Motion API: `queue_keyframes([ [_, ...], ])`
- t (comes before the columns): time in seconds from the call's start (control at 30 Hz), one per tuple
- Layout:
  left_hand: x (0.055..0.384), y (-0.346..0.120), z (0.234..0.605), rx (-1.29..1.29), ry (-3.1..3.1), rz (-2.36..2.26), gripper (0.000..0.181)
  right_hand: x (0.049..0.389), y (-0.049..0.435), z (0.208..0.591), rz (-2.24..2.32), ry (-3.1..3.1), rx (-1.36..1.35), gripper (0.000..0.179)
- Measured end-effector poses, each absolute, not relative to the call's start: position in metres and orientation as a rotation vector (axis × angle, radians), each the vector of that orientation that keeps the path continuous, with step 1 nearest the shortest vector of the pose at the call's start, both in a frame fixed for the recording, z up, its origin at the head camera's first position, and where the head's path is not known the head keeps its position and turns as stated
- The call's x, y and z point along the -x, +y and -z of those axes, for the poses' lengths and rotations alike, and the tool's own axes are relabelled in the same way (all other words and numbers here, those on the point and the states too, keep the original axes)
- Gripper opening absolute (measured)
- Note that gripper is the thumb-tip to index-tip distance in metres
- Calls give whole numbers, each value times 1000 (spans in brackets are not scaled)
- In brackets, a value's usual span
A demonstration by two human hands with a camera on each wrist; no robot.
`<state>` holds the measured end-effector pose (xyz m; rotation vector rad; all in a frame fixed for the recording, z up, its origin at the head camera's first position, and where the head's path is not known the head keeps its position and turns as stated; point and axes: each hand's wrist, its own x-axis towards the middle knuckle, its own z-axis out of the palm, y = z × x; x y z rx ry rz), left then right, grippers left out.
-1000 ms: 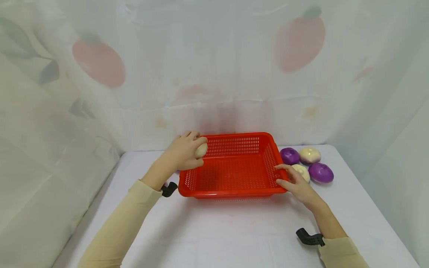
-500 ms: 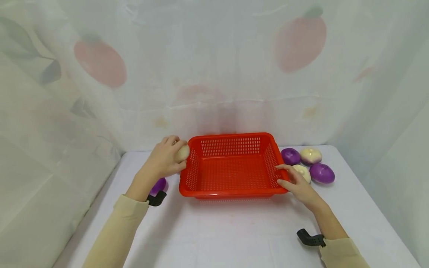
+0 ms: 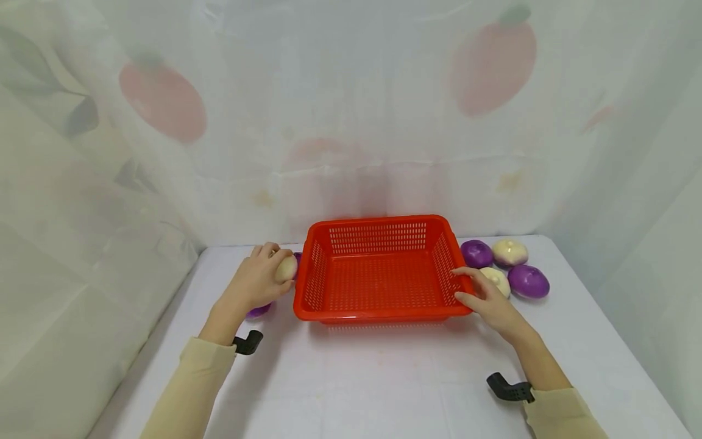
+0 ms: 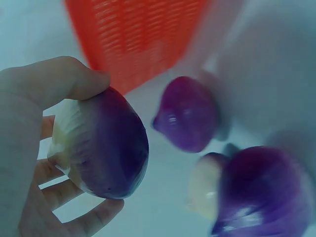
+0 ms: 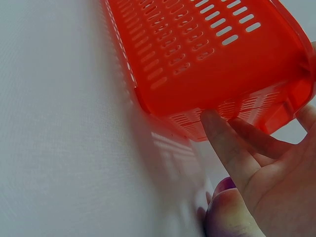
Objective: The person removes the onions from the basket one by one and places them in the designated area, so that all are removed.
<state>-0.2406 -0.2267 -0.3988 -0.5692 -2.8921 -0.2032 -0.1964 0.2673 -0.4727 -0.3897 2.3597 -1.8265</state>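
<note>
My left hand (image 3: 255, 277) holds a purple-and-cream turnip (image 4: 106, 143), thumb on one side and fingers on the other. It is left of the red plastic basket (image 3: 378, 315), above the table. Close by in the left wrist view lie a purple turnip (image 4: 187, 116), a mostly cream one (image 4: 206, 185) and a larger purple one (image 4: 266, 192). At the basket's right end my right hand (image 3: 493, 308) grips the rim; in the right wrist view its fingers (image 5: 229, 148) touch the outer end wall. The basket's visible inside holds nothing.
To the right of the basket sit several turnips, among them a purple one (image 3: 528, 281) and a cream-topped one (image 3: 510, 252). A white cloth covers the table (image 3: 378, 390). Pale patterned curtains (image 3: 351, 122) hang behind and at both sides.
My left hand has carried the turnip from over the basket's left rim leftward and down, toward the table. The right hand and the basket have stayed in place.
</note>
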Motion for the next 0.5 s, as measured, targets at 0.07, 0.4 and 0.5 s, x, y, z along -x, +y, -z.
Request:
queue_keyframes([
  [0.07,240,-230,407,569,-2897,208,56,196,268,473,1825,2358,383,48],
  [0.4,234,-231,446,662,-2893,136,59,194,267,471,1823,2369,387,48],
  [0.5,234,-228,454,670,-2914,135,58,194,267,471,1832,2353,392,49],
])
